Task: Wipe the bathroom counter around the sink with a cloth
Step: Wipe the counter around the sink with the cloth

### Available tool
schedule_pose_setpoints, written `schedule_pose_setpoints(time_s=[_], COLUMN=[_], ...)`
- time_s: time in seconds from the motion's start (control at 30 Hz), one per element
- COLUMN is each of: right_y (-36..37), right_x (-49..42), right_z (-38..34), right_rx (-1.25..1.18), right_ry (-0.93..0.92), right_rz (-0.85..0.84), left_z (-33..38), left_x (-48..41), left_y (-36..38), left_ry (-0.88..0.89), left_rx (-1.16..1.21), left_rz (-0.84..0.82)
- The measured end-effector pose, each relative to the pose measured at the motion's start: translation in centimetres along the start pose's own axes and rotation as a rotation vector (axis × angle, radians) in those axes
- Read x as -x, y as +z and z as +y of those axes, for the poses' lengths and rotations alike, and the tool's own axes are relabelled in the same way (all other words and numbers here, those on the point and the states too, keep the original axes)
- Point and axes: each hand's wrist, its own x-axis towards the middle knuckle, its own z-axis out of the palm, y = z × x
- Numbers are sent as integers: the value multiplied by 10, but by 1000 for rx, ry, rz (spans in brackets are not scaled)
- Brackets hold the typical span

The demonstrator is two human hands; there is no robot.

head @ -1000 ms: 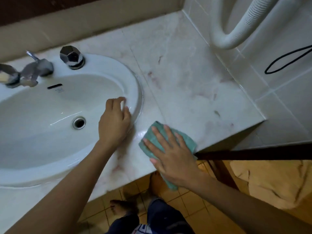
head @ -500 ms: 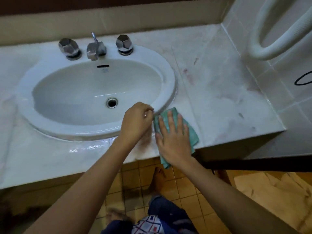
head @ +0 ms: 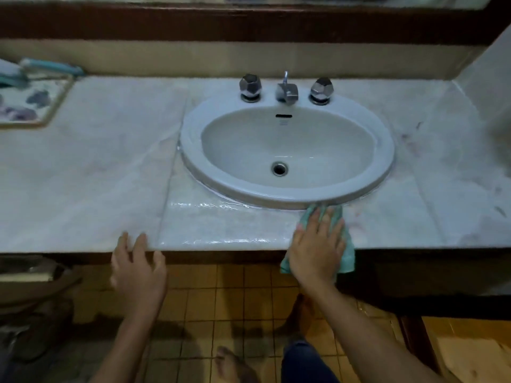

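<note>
A pale marble counter (head: 105,172) runs across the view with a white oval sink (head: 384,161) set into it. My right hand (head: 318,247) lies flat, fingers straight, on a green cloth (head: 349,252) at the counter's front edge, just below the sink rim. Part of the cloth hangs over the edge. My left hand (head: 138,269) is at the front edge left of the sink, fingers spread, fingertips touching the counter lip and holding nothing. A wet shine shows on the counter in front of the sink.
A faucet (head: 286,91) and two faceted chrome knobs (head: 250,87) stand behind the basin. A patterned tray (head: 30,103) with toothbrushes sits at the far left. Reddish stains mark the counter right of the sink. Tiled floor and my bare foot (head: 235,366) lie below.
The view swung left and back, showing the whole counter. My left hand left the sink rim and moved to the front edge at the left. My right hand slid the cloth left along the front.
</note>
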Motion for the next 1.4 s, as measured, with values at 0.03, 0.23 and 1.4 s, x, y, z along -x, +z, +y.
schedule_pose_setpoints(time_s=[0.03, 0.23, 1.4], right_y=[10, 61, 115], right_x=[22, 87, -243], right_z=[-36, -175, -465], right_rx=[-21, 5, 145], right_ry=[-43, -614, -633], right_rz=[-32, -251, -224], left_z=[-11, -57, -152], left_x=[-12, -40, -221], left_y=[-6, -26, -61], left_ry=[-18, 89, -197], left_rx=[-21, -178, 33], left_rz=[-8, -49, 341])
